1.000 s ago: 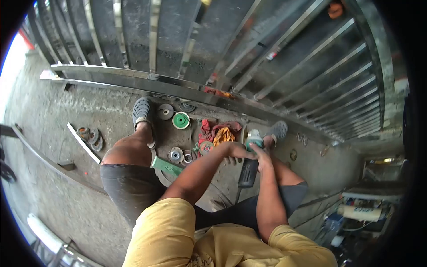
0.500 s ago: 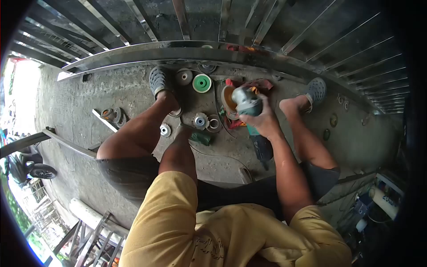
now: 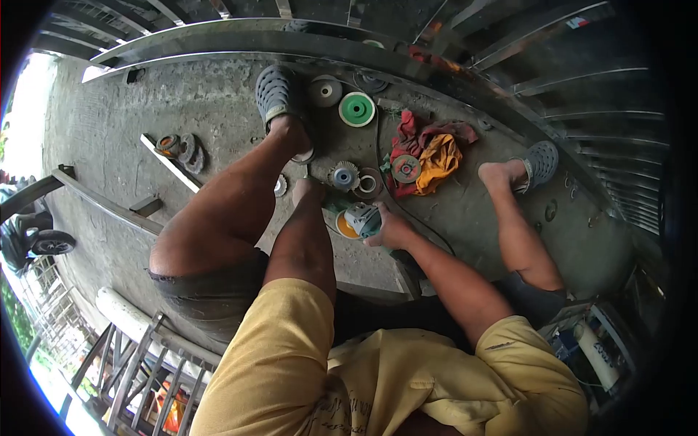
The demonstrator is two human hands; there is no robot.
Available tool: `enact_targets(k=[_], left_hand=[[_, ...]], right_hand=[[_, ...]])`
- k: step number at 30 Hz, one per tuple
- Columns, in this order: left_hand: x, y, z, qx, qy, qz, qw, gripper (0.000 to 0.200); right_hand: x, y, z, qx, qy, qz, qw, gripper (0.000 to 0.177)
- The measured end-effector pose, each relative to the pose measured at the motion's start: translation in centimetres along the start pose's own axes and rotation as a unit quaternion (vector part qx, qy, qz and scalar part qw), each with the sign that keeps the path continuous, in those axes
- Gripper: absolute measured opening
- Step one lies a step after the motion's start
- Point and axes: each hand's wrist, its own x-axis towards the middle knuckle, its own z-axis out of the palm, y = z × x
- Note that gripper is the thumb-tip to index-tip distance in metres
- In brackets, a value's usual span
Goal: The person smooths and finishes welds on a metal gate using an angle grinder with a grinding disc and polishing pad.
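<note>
Two hands are seen low between the knees, above a rough, stained concrete floor (image 3: 203,109). The grinder (image 3: 361,218) – a grey-green metal head on a dark body – is held just above that floor by the right hand (image 3: 392,232), whose fingers are wrapped closed around its neck. An orange disc (image 3: 340,227) is seen at the grinder's head, so a disc appears to be in place, though whether it is fastened cannot be told. The left hand (image 3: 309,190) is lowered just beside the head, close to a ribbed flap wheel (image 3: 343,176) and a flat ring (image 3: 368,184). Its fingers are hidden by the forearm, and it cannot be told how far they are open or whether anything is gripped. No metal is touched by the disc, so grinding is judged not yet begun. Other round discs are laid farther off: a glossy green one (image 3: 357,109), and a reddish one (image 3: 406,168) on crumpled red and yellow rags (image 3: 436,156), below a polished steel rail (image 3: 254,40).
</note>
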Motion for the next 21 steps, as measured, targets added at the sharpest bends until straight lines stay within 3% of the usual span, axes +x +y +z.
enact_targets(k=[7, 13, 14, 15, 16, 17, 20, 21], left_hand=[[-3.9, 1.0, -1.7, 0.079, 0.036, 0.079, 0.993, 0.038], [-3.7, 1.2, -1.6, 0.152, 0.012, 0.126, 0.98, 0.037], [-2.7, 0.8, -1.4, 0.184, -0.01, 0.157, 0.97, 0.037], [6.2, -2.7, 3.6, 0.18, 0.017, 0.215, 0.96, 0.038], [6.6, -2.2, 3.2, 0.343, -0.005, 0.292, 0.893, 0.038], [8.2, -1.8, 3.0, 0.388, -0.002, 0.321, 0.864, 0.038], [8.2, 3.1, -0.7, 0.339, 0.041, 0.333, 0.879, 0.039], [4.2, 5.6, -3.0, 0.297, 0.047, 0.323, 0.897, 0.041]], right_hand=[[1.6, -0.8, 1.0, 0.073, 0.021, 0.017, 0.997, 0.129], [1.6, -0.4, 0.5, 0.033, 0.031, 0.037, 0.998, 0.129], [1.8, -0.3, 0.8, 0.033, 0.024, 0.031, 0.999, 0.128], [1.5, -0.5, 0.4, 0.02, 0.031, 0.027, 0.999, 0.127], [1.2, -0.7, 0.0, 0.006, 0.037, 0.023, 0.999, 0.126], [0.9, -1.0, -1.1, -0.021, 0.055, 0.024, 0.998, 0.125], [-0.3, -1.0, -5.5, 0.029, 0.128, 0.026, 0.991, 0.121], [-0.7, -0.9, -7.3, 0.062, 0.173, 0.022, 0.983, 0.119]])
